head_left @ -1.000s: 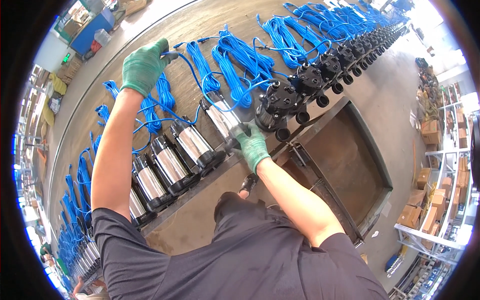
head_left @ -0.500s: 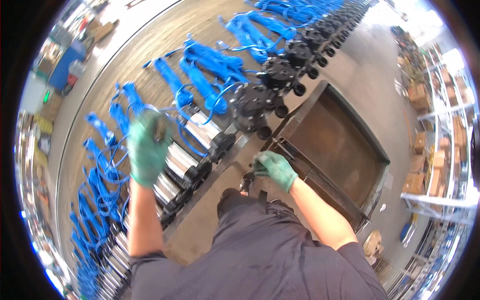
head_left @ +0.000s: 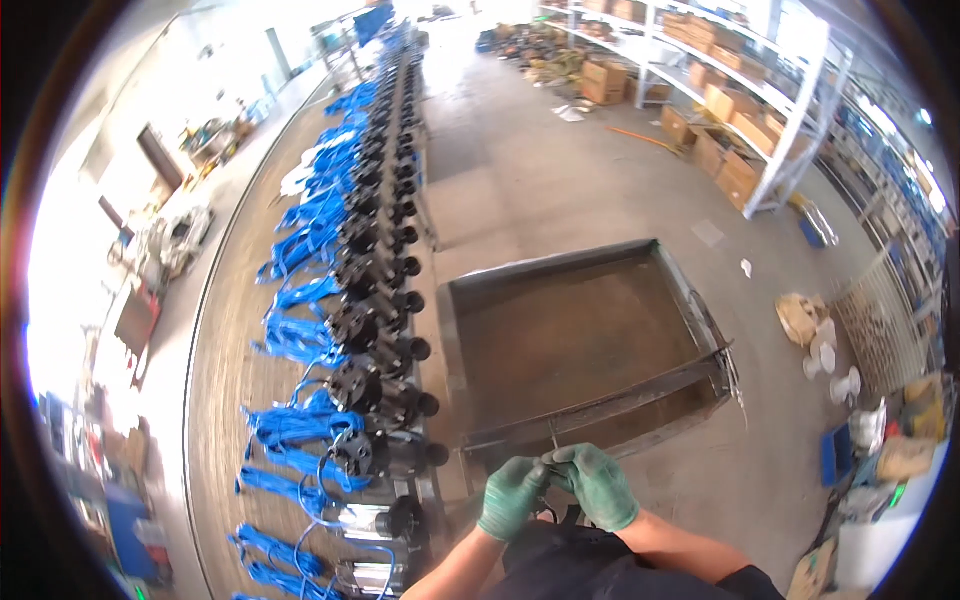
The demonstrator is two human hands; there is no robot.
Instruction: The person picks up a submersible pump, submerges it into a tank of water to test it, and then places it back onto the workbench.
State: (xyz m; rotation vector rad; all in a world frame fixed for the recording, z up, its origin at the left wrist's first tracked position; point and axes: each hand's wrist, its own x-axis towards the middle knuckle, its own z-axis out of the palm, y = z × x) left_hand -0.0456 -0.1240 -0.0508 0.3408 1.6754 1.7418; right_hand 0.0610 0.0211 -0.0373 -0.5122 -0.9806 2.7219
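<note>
A second ago my left hand (head_left: 512,497) was stretched far out over the blue cables (head_left: 300,345), and my right hand (head_left: 598,486) was down by the pumps (head_left: 372,385). Now both hands are pulled back close to my belly, and they meet — green glove against green glove. So I am done reaching over the bench for now, and the work is all in my fingers.

Between my fingertips sits a small dark part (head_left: 549,466). Both hands pinch it from two sides, left hand on its left, right hand on its right. It is too small and dark for me to tell what it is.

The big metal tray (head_left: 690,300) is my mark. My hands and the small part hang just in front of its near edge, almost touching it. The row of pumps runs along the tray's left side, and the blue cables lie further left, past the pumps.
</note>
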